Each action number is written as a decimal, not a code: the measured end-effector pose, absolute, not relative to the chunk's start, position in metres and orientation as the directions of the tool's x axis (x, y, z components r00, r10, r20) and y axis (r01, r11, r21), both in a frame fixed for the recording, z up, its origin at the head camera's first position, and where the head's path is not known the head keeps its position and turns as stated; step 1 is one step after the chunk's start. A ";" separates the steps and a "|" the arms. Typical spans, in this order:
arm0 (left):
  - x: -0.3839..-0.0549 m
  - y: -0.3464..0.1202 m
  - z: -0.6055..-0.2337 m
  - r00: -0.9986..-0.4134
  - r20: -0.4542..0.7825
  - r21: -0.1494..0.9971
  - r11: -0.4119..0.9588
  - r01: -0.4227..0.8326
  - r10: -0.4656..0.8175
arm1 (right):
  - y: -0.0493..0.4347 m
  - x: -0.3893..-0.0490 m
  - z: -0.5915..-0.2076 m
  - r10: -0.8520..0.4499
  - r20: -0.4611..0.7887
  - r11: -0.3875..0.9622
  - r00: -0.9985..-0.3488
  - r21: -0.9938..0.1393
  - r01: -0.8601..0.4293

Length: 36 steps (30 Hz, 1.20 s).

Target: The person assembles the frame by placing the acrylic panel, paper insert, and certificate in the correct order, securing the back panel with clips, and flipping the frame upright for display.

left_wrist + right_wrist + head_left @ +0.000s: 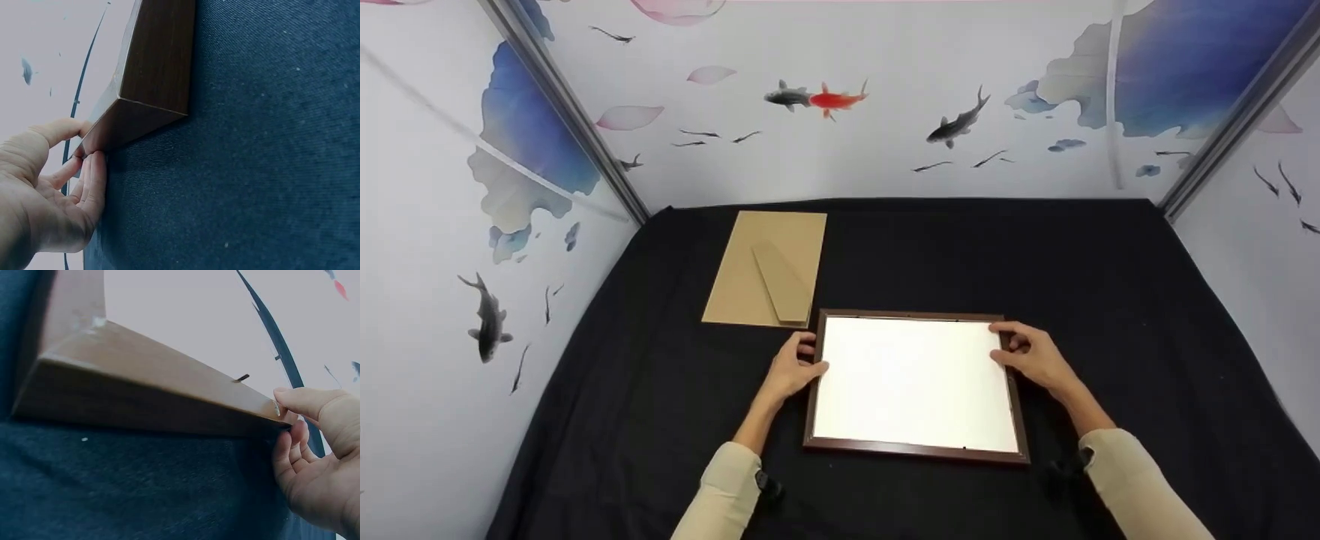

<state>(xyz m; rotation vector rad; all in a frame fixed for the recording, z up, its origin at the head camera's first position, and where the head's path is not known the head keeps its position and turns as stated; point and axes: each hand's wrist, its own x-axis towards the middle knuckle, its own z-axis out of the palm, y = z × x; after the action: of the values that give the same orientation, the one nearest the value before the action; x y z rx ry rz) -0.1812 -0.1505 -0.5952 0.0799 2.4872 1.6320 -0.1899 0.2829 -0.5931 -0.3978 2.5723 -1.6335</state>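
L hand (pixel 791 369) & R hand (pixel 1037 360) pinch frame (pixel 915 449) at opp. sides, prob. for balance; board (pixel 745 276) lies beside, likely for room.

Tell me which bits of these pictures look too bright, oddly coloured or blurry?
Head view: the white panel inside the brown frame is washed out, showing hardly any surface detail; left wrist view: the cloth, black in the head view, looks blue, and the wall is pale and hazy; right wrist view: similar blue cast, the frame's near corner looking slightly soft.
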 end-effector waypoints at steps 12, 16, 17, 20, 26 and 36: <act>-0.180 -0.149 -0.600 -0.989 -0.063 0.931 0.365 -0.011 0.131 | 0.294 -0.161 -0.587 -0.260 0.083 0.403 -0.962 -0.896 -0.186; -0.176 -0.148 -0.583 -0.983 -0.070 0.943 0.334 -0.010 0.168 | 0.299 -0.159 -0.598 -0.225 0.046 0.434 -0.973 -0.889 -0.143; -0.176 -0.149 -0.578 -0.981 -0.077 0.946 0.324 -0.014 0.181 | 0.299 -0.159 -0.599 -0.216 0.042 0.437 -0.975 -0.889 -0.135; -0.178 -0.154 -0.572 -0.977 -0.084 0.955 0.294 -0.023 0.195 | 0.298 -0.161 -0.602 -0.197 0.049 0.441 -0.979 -0.887 -0.134; -0.199 -0.175 -0.597 -0.998 -0.033 0.938 0.345 -0.015 0.046 | 0.297 -0.163 -0.605 -0.209 0.056 0.403 -0.976 -0.905 -0.138; -0.223 -0.193 -0.603 -0.979 0.017 0.935 0.351 -0.056 -0.201 | 0.298 -0.164 -0.612 -0.208 0.077 0.380 -0.975 -0.912 -0.153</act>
<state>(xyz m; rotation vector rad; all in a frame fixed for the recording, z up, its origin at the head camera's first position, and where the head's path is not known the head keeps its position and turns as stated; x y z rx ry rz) -0.2233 -0.1933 -0.6029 -0.2566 2.6852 1.8486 -0.1635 0.2976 -0.6118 -0.3359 2.5674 -1.6891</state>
